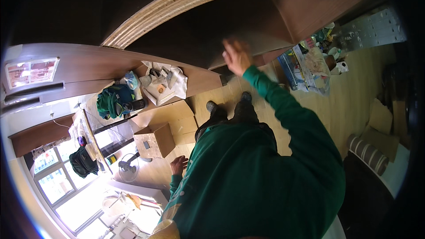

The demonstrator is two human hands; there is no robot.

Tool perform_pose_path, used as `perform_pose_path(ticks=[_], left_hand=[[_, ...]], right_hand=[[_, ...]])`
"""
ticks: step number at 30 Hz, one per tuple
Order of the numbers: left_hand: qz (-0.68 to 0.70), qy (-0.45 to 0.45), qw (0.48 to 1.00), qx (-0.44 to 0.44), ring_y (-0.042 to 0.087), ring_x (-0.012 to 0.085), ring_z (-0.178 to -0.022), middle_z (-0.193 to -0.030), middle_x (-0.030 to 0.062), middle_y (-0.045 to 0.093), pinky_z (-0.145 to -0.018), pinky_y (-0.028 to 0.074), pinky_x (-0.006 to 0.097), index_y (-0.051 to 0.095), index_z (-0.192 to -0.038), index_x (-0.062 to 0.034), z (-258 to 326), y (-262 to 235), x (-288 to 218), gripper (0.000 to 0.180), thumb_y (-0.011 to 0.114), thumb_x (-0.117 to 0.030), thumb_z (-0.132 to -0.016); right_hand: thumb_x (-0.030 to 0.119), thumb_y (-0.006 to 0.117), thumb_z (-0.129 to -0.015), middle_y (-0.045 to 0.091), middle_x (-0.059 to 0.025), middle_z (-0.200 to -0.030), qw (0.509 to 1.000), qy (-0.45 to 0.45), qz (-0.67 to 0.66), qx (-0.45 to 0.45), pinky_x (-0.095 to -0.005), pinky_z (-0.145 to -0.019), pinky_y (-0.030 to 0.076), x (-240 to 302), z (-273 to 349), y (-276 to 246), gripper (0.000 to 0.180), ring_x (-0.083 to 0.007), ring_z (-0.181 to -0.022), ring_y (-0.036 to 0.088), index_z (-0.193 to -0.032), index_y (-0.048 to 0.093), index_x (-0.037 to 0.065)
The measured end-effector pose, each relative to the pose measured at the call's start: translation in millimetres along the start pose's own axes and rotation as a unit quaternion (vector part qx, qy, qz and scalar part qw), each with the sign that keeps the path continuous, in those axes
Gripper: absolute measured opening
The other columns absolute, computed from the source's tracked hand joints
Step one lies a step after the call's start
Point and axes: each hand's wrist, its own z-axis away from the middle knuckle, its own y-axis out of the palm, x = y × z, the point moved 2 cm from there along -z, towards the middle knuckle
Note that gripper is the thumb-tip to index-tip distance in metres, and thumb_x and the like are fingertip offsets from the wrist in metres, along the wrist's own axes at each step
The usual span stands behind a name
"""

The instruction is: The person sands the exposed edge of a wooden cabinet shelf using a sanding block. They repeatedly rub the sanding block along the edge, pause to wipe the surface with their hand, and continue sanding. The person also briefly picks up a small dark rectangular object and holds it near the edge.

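Observation:
My right hand (237, 57) is raised in front of a dark brown wooden panel (199, 31), fingers stretched out and somewhat blurred. Nothing shows in it, and I cannot tell whether it touches the panel. Above the panel runs a raw, layered plywood edge (186, 6). My left hand (179, 164) hangs low at my side, its fingers loosely apart and holding nothing that I can see. A cardboard box (155, 141) is the nearest thing to it.
Dark bags (116, 101) and a cloth with scraps (164, 84) lie left of my feet. A fan (128, 167) stands near the windows (55, 177). To the right are a cluttered blue crate (292, 68), a perforated metal plank (372, 31) and a striped roll (367, 154).

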Motion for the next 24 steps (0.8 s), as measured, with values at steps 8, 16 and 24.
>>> perform_pose_path(ticks=[8, 16, 24], left_hand=[[-0.405, 0.261, 0.876, -0.042, 0.073, 0.0295, -0.084, -0.095, 0.0074, 0.075, -0.065, 0.057, 0.045, 0.070, -0.107, -0.0211, 25.6, -1.8, 143.9, 0.019, 0.059, -0.030, -0.094], [-0.253, 0.032, 0.967, 0.013, 0.075, 0.0284, -0.089, -0.101, 0.0146, 0.077, -0.078, 0.060, 0.037, 0.073, -0.118, -0.0062, 93.8, -26.5, 108.2, 0.035, 0.071, -0.025, -0.088], [0.003, -0.061, 0.997, 0.037, 0.074, 0.0319, -0.094, -0.110, 0.0238, 0.073, -0.080, 0.061, 0.039, 0.065, -0.121, 0.0111, 75.2, 9.1, -17.6, 0.045, 0.070, -0.024, -0.093]], right_hand=[[0.049, 0.035, -0.104, 0.022, -0.0183, -0.168, 0.966, 0.001, 0.201, 0.163, -0.0571, -0.126, 0.004, -48.9, -173.8, 104.1, 0.070, -0.0389, -0.156, 0.012, -0.160, 0.030, 0.007], [0.028, 0.046, -0.095, 0.040, -0.0214, -0.150, 0.984, -0.091, 0.132, 0.085, -0.0569, -0.119, 0.024, -17.2, -225.4, 199.0, 0.050, -0.0417, -0.141, 0.035, -0.139, 0.050, 0.005], [0.005, 0.065, -0.072, 0.069, -0.0189, -0.108, 0.958, 0.020, -0.269, 0.097, -0.0451, -0.093, 0.054, -46.7, -134.4, 94.2, 0.024, -0.0397, -0.103, 0.066, -0.095, 0.071, 0.010]])
